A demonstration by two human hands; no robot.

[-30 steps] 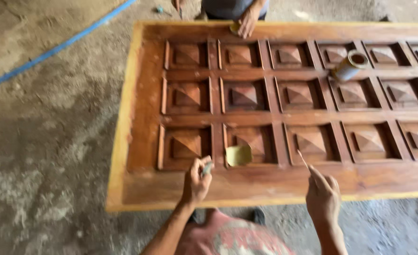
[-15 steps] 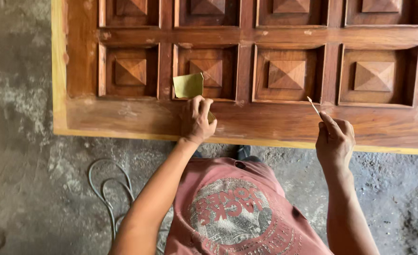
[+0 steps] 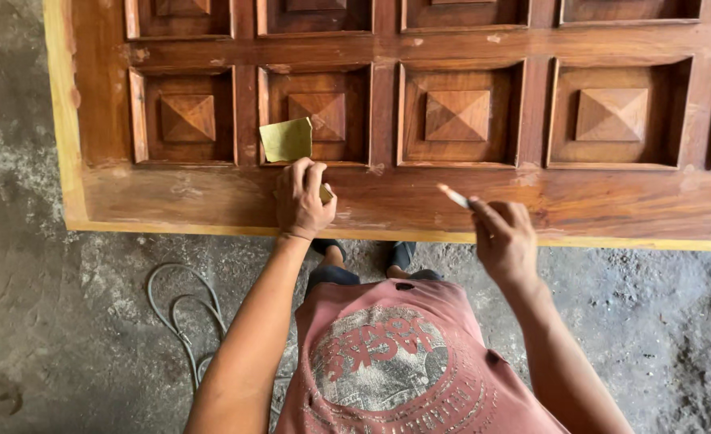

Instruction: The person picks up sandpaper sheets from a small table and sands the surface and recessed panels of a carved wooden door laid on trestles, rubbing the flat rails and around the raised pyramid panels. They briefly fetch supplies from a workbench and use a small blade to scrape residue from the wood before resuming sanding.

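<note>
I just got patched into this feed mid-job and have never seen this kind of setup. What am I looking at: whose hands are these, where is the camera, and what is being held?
The camera sits on a person's head and looks down, so you see that person's own arms and red shirt from above. There is no machine, only bare hands. In front lies a large brown wooden door with square raised panels, flat over a rough concrete floor. The left hand rests on the door's lower rail, closed on a small object too hidden to name. Just above it a yellow-green sheet, perhaps sandpaper, lies on the door. The right hand pinches a thin stick with a pale tip. A grey cable loops on the floor.
</note>
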